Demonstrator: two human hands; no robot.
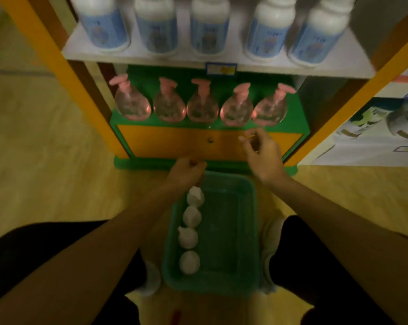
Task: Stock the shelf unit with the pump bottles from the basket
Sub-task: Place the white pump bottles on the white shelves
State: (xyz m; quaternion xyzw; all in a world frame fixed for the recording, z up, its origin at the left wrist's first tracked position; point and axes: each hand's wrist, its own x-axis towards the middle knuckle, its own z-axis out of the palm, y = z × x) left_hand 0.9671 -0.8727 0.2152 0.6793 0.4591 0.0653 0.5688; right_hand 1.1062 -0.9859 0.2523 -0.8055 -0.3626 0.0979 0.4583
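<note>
Green basket [247, 233] right half bare; left hand [186, 171] over far rim.

The white bottles [207, 24] on the upper shelf [186, 57] are cut off by the top edge, their labels smeared by blur. The price tag [221, 69] is unreadable. The left hand [186, 171] hides the basket [250, 191] rim's far-left corner; whether its fingers hold anything cannot be told. Something small and yellowish at the right hand [260, 151] fingertips is too small to tell.
</note>
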